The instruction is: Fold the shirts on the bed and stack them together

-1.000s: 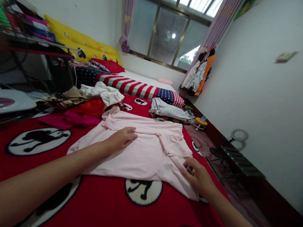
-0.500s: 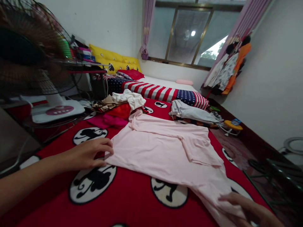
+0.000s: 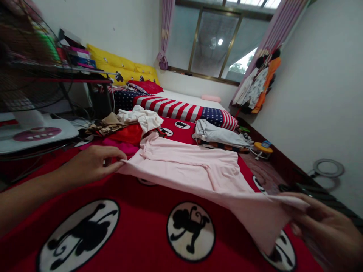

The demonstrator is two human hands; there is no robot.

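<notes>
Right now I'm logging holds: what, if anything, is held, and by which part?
A pale pink garment, by its near edge: the left hand pinches its left corner, the right hand holds its right end.

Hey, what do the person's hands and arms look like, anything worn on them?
The left hand is ungloved, with no sleeve, watch or bracelet on its visible arm. The right hand looks ungloved too; the frame cuts off its forearm.

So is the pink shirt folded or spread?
Partly spread: left hand and right hand hold the pink shirt by its near edge, stretched wide; the far part looks folded over.
</notes>
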